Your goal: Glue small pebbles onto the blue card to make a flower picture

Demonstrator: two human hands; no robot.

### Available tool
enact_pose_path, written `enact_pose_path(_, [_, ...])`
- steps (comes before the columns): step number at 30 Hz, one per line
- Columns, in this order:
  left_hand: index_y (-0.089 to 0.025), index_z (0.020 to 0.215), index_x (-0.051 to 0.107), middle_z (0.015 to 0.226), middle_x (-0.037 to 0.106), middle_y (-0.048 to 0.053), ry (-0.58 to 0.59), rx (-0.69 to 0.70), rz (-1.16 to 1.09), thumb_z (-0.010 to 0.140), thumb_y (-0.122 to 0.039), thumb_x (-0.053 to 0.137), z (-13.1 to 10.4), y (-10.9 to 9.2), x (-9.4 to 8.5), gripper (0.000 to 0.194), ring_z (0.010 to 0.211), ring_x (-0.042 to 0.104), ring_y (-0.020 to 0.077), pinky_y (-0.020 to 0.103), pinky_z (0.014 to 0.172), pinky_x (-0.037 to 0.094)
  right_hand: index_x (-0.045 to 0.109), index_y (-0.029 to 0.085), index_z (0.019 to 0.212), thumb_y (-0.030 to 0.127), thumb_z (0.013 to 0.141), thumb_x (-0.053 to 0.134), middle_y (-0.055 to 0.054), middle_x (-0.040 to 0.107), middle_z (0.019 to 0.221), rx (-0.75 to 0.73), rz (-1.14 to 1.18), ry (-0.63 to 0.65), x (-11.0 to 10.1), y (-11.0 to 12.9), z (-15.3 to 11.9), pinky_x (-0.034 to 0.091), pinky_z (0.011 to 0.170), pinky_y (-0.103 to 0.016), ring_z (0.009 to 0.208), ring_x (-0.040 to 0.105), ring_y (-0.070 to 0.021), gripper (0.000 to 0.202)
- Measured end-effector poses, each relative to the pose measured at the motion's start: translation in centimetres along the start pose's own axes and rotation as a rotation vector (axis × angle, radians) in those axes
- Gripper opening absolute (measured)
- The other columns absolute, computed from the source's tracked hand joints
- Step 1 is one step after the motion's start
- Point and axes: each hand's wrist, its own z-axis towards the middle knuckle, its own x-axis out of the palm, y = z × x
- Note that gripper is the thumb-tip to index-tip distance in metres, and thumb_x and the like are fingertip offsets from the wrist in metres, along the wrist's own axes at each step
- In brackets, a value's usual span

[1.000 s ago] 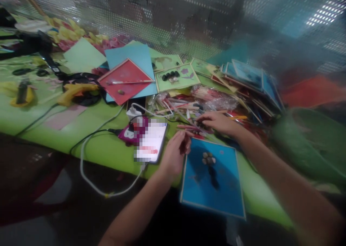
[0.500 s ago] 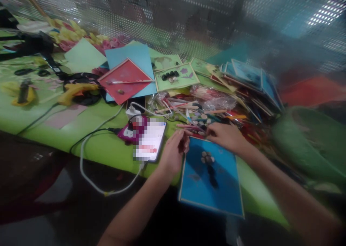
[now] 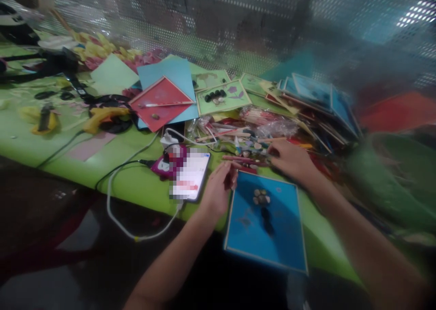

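A blue framed board lies at the table's near edge, partly over it. On it sits a flower of pale pebbles, with dark stones in a line below. My left hand is at the board's upper left edge, its fingers curled; whatever they may hold is hidden. Beyond the board's top right corner, my right hand reaches to a pile of loose pebbles, fingers bent together. Blur hides what is between those fingertips. Pink sticks lie between the two hands.
Left of my left hand, a lit phone is plugged into a white cable, beside a purple power strip. A yellow glue gun lies farther left. Framed pictures and stacked blue boards stand behind. A green basin is at right.
My right hand has moved slightly up and to the right, away from the board's top edge. My left hand stays nearly in place. The view has shifted a little.
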Motion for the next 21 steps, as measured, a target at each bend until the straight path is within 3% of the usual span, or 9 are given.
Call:
enact_pose_path(4, [-0.017, 0.084, 0.072, 0.063, 0.05, -0.004, -0.007, 0.006, 0.009, 0.087, -0.052, 0.08, -0.1, -0.1, 0.1, 0.036, 0.055, 0.04, 0.0088, 0.023, 0.052, 0.03, 0.075, 0.019, 0.102, 0.017, 0.086, 0.059, -0.014, 0.078, 0.113, 0.024, 0.024, -0.08, 0.4, -1.2, 1.0, 0.043, 0.073, -0.033, 0.101, 0.071, -0.0298, 0.023])
enact_pose_path(10, [-0.017, 0.085, 0.073, 0.062, 0.05, -0.004, -0.013, 0.004, 0.012, 0.086, -0.053, 0.081, 0.1, 0.0, 0.0, 0.037, 0.054, 0.04, 0.0088, 0.023, 0.051, 0.031, 0.078, 0.023, 0.105, 0.019, 0.085, 0.065, -0.007, 0.08, 0.115, -0.048, 0.088, -0.068, 1.1, -1.8, 0.9, 0.049, 0.079, -0.03, 0.096, 0.072, -0.0237, 0.024])
enact_pose_path(16, [-0.017, 0.083, 0.072, 0.062, 0.049, -0.004, -0.007, 0.009, 0.015, 0.087, -0.051, 0.081, -0.1, -0.3, 0.3, 0.036, 0.054, 0.04, 0.009, 0.023, 0.051, 0.032, 0.076, 0.022, 0.113, 0.025, 0.097, 0.057, -0.014, 0.078, 0.12, 0.085, -0.005, -0.197, 0.8, -1.9, 2.7, 0.048, 0.078, -0.036, 0.104, 0.07, -0.0312, 0.025])
enact_pose_path(21, [-0.017, 0.083, 0.071, 0.062, 0.05, -0.004, -0.012, 0.002, 0.011, 0.088, -0.052, 0.08, 0.0, 0.0, 0.0, 0.036, 0.054, 0.04, 0.0086, 0.023, 0.051, 0.032, 0.077, 0.022, 0.11, 0.026, 0.099, 0.057, -0.014, 0.08, 0.112, 0.118, -0.045, -0.179, 1.5, -2.1, 4.0, 0.047, 0.073, -0.035, 0.099, 0.071, -0.0309, 0.024])
